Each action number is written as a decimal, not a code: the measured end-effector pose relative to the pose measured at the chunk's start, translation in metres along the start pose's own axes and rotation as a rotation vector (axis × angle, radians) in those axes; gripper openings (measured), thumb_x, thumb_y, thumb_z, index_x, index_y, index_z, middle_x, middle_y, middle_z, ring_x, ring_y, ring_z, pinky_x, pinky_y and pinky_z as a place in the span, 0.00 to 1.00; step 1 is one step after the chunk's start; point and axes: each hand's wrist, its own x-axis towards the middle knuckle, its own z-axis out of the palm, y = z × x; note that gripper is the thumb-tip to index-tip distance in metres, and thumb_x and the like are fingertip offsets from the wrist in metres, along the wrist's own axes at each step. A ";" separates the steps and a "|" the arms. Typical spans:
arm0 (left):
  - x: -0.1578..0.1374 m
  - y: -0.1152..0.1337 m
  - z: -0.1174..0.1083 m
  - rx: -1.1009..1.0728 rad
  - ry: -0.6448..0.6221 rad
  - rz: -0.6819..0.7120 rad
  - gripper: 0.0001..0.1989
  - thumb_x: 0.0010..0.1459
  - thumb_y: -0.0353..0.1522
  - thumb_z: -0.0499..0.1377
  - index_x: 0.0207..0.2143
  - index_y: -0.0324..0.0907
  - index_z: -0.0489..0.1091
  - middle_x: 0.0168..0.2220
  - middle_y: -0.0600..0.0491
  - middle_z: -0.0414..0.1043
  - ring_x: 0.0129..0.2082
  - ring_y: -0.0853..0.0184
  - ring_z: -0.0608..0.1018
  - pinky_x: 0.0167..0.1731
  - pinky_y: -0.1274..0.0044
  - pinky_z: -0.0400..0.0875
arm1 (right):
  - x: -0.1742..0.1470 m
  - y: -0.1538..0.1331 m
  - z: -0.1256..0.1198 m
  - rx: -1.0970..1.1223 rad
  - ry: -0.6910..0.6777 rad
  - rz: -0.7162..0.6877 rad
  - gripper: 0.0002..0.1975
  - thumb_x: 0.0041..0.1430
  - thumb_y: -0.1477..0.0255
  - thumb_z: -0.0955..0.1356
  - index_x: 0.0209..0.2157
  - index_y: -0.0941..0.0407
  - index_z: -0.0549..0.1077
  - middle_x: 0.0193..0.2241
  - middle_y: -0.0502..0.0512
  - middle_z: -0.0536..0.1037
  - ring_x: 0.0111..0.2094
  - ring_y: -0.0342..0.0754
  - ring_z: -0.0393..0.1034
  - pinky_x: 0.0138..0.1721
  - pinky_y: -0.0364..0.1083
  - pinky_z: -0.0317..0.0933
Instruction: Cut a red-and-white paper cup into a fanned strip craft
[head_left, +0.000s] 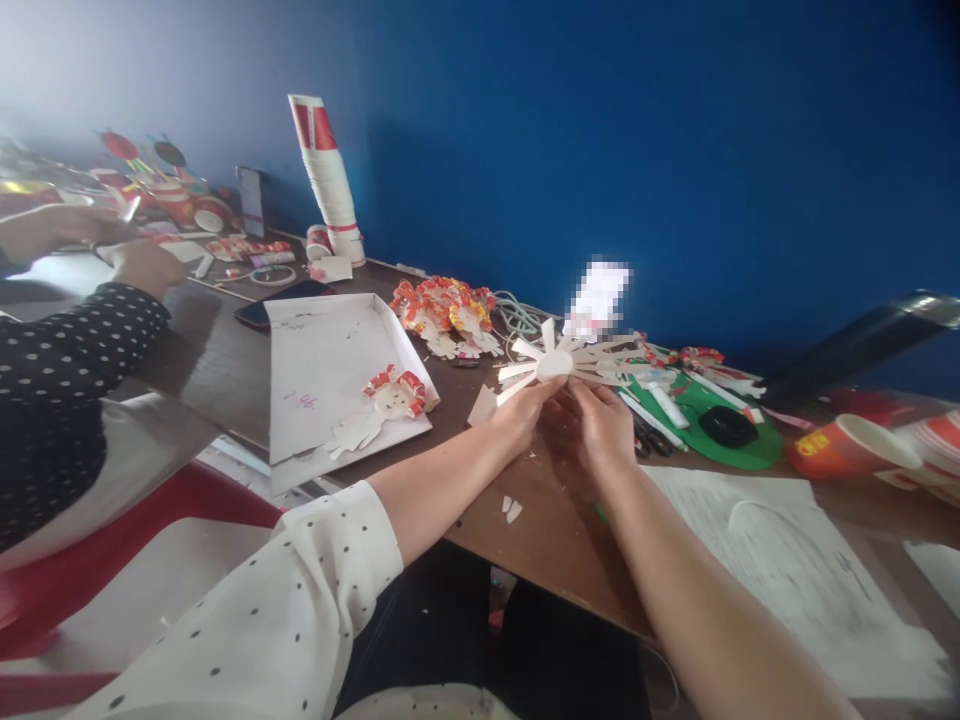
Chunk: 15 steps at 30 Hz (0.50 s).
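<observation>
The left hand point(523, 408) and right hand point(602, 428) meet above the counter point(541, 560), between its front edge and the blue wall point(480, 130), holding up a white slit paper cup point(555, 367) whose strips spread round its flat base. The fingers of both hands are drawn narrow on its near side, apparently pinching close to the base so that the upper and side strips stay free; exactly which strip the right ones grip is too small to tell. Raising it probably keeps the strips clear of the clutter. Paper scraps point(511, 510) lie near the counter's front edge, likely where trimming dropped them. Left of the hands, a white box lid point(311, 350) carries one paper figure point(394, 395) at its lower right corner, perhaps to keep it flat and apart from the heaped paper figures point(448, 310) near the counter's back edge. The green disc point(761, 448) lies to the right with a white tube point(666, 403) on it, seemingly within easy reach.
</observation>
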 end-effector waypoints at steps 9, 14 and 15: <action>0.002 0.018 -0.001 -0.030 0.133 0.009 0.03 0.50 0.23 0.64 0.28 0.37 0.72 0.26 0.55 0.71 0.25 0.77 0.71 0.28 0.83 0.64 | 0.019 -0.058 -0.089 -1.560 -0.016 -0.020 0.19 0.52 0.58 0.67 0.44 0.49 0.78 0.43 0.61 0.80 0.43 0.62 0.74 0.38 0.54 0.64; 0.001 0.018 -0.004 0.119 0.139 0.082 0.04 0.52 0.26 0.63 0.25 0.37 0.72 0.26 0.53 0.72 0.25 0.76 0.70 0.27 0.83 0.63 | 0.019 -0.051 -0.087 -1.709 -0.188 0.077 0.17 0.50 0.60 0.67 0.42 0.48 0.76 0.45 0.59 0.78 0.46 0.59 0.73 0.39 0.51 0.64; 0.001 0.018 -0.004 0.151 0.142 0.093 0.04 0.51 0.26 0.63 0.25 0.37 0.72 0.26 0.53 0.73 0.25 0.76 0.70 0.27 0.82 0.63 | 0.019 -0.049 -0.084 -1.714 -0.195 0.075 0.17 0.50 0.61 0.67 0.42 0.48 0.76 0.45 0.58 0.78 0.46 0.58 0.73 0.39 0.51 0.64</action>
